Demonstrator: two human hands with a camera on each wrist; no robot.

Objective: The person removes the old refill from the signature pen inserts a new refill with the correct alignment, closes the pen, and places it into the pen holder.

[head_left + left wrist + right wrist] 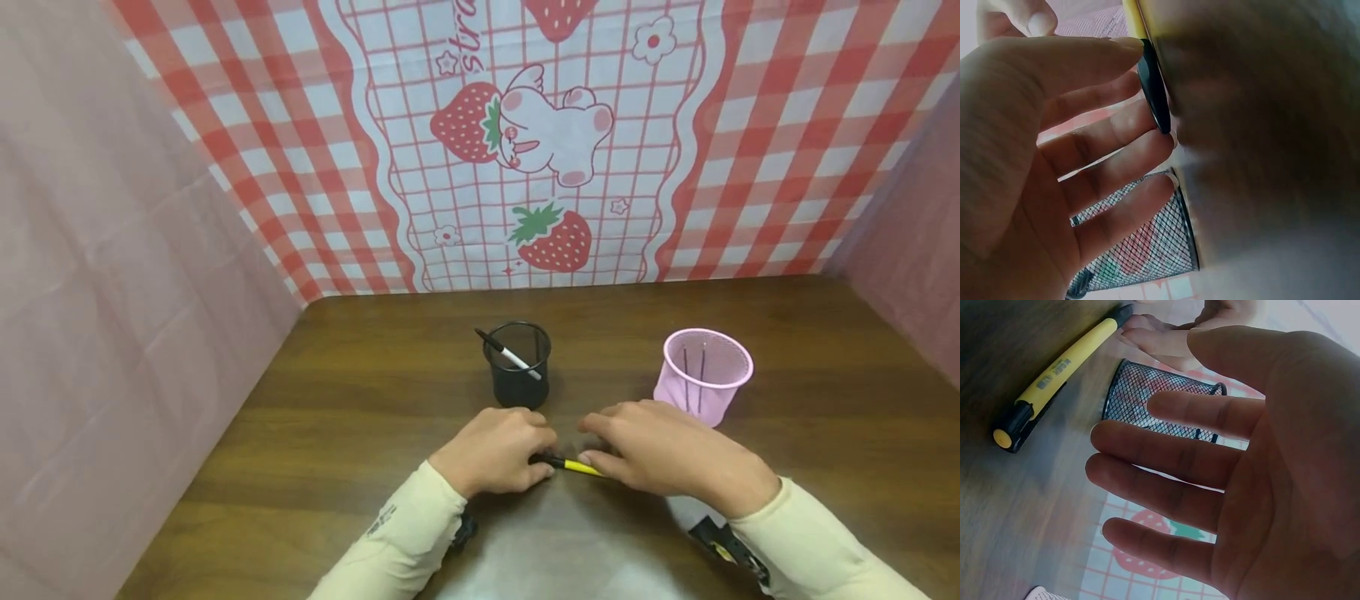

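A yellow pen (582, 467) with black ends lies low over the wooden table between the two hands. The left hand (497, 450) pinches its black tip (1154, 87) between thumb and fingers, the other fingers spread behind it. Above the pen's other end is the right hand (667, 450), its fingers (1166, 450) nearly straight and apart, holding nothing. In the right wrist view the whole pen (1054, 378) shows, with its clip and yellow end button. Just beyond the left hand stands a black mesh cup (520, 388) with a black-and-white marker (516, 359) leaning in it.
A pink mesh cup (720, 398) stands beyond the right hand, with two thin dark sticks (702, 375) visible in it. A strawberry-print cloth (555, 242) hangs along the table's back edge. Pink cloth walls (142, 292) rise at both sides.
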